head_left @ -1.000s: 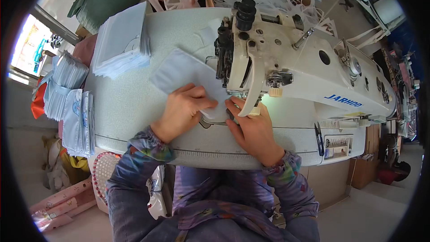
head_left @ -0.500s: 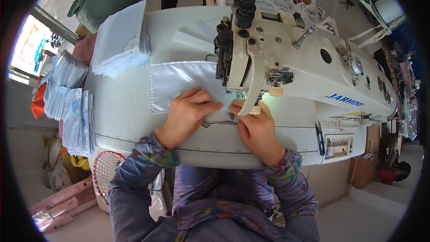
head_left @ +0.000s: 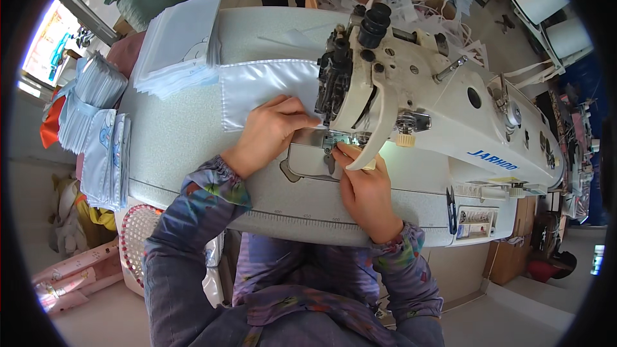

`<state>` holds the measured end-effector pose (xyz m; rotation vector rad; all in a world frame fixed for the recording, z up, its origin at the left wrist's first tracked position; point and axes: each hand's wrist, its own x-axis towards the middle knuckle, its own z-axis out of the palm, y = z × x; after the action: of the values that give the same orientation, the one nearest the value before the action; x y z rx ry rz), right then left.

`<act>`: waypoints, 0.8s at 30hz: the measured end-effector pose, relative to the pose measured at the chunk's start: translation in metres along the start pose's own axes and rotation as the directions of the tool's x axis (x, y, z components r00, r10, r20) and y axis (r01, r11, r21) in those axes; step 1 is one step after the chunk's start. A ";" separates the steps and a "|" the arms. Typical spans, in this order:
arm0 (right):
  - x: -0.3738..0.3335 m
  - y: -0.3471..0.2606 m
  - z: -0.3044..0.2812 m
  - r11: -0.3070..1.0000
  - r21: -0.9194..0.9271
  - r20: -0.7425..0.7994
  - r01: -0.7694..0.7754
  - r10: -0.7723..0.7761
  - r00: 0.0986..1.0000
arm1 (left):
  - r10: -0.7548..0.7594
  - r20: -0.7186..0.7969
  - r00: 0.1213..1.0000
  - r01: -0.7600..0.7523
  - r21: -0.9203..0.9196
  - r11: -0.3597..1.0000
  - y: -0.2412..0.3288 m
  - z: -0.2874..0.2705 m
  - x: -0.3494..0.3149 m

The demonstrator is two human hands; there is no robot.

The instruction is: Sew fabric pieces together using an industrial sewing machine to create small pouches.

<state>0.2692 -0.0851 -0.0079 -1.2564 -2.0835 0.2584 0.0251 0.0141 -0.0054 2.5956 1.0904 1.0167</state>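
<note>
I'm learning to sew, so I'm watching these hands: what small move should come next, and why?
Perhaps ease the right hand slightly back: its fingertips are close in under the head of the sewing machine, while the left hand is at the near edge of the shiny pale cloth, which lies fairly flat and could probably be guided from there.

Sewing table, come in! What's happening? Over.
Left hand at near edge of pale cloth. Right hand close to sewing machine head. Machine head hides cloth's right end.
</note>
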 end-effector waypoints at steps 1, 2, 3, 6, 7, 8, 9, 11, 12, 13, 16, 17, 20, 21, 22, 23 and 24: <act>-0.001 0.001 0.000 1.000 0.008 0.002 -0.012 0.012 1.000 | 0.007 0.007 1.000 -0.006 -0.037 0.999 0.000 -0.002 0.000; -0.001 0.003 0.000 1.000 0.017 0.005 -0.025 0.024 1.000 | 0.014 0.014 1.000 -0.013 -0.074 0.997 -0.001 -0.004 0.000; 0.000 0.004 0.000 1.000 0.005 -0.007 -0.007 0.007 1.000 | 0.012 0.015 1.000 -0.011 -0.067 0.998 -0.006 -0.009 -0.003; 0.004 0.001 -0.001 1.000 -0.015 0.009 -0.009 0.009 1.000 | -0.189 -0.178 0.966 0.166 -0.137 0.977 -0.034 -0.031 -0.023; 0.007 0.000 -0.003 0.999 -0.033 0.012 0.002 -0.002 1.000 | -0.334 -0.327 0.884 0.348 -0.017 0.937 -0.046 -0.038 -0.028; 0.005 0.003 -0.001 1.000 -0.026 0.012 0.014 -0.014 1.000 | -0.434 -0.486 0.759 0.529 0.072 0.846 -0.054 -0.044 -0.031; 0.003 0.006 0.005 0.999 -0.049 0.005 0.007 -0.007 1.000 | -0.430 -0.501 0.751 0.538 0.089 0.838 -0.058 -0.050 -0.035; 0.007 0.001 0.008 0.998 -0.050 -0.013 0.037 -0.038 0.999 | -0.725 -0.337 0.601 0.689 -0.242 0.683 -0.059 -0.056 -0.045; 0.007 -0.002 0.010 0.997 -0.016 -0.006 0.075 -0.075 0.997 | -0.741 -0.279 0.610 0.616 -0.420 0.666 -0.060 -0.056 -0.052; 0.008 -0.006 0.011 0.998 0.017 0.014 0.054 -0.054 0.998 | -0.599 -0.291 0.746 0.435 -0.468 0.769 -0.078 -0.056 -0.071; 0.001 0.008 0.006 0.997 0.073 0.017 -0.001 0.000 1.000 | -0.544 -0.306 0.782 0.356 -0.497 0.791 -0.019 -0.065 -0.063; -0.003 0.010 0.001 0.998 0.053 0.026 -0.020 0.019 1.000 | -0.558 -0.363 0.746 0.384 -0.450 0.806 0.006 -0.076 -0.066; -0.006 0.008 0.002 0.998 0.061 0.037 -0.006 0.003 0.999 | -0.505 -0.696 0.511 0.459 -0.275 0.845 0.047 -0.122 -0.115; -0.005 0.009 0.005 0.999 0.052 0.031 -0.014 0.012 0.999 | -0.495 -0.771 0.399 0.429 -0.321 0.845 0.044 -0.141 -0.138; -0.006 0.012 0.004 0.999 0.051 0.039 -0.010 0.008 0.999 | -0.499 -0.817 0.288 0.387 -0.377 0.842 0.039 -0.155 -0.159; -0.007 0.015 0.004 0.999 0.038 0.027 0.013 -0.014 1.000 | -0.571 -0.787 0.234 0.387 -0.463 0.797 0.038 -0.172 -0.174; -0.009 0.014 0.002 0.999 0.018 0.011 0.029 -0.029 1.000 | -0.642 -0.743 0.187 0.378 -0.549 0.745 0.036 -0.184 -0.183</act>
<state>0.2808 -0.0848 -0.0204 -1.2163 -2.1029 0.2713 -0.1643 -0.1580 0.0505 1.0276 1.6924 2.2336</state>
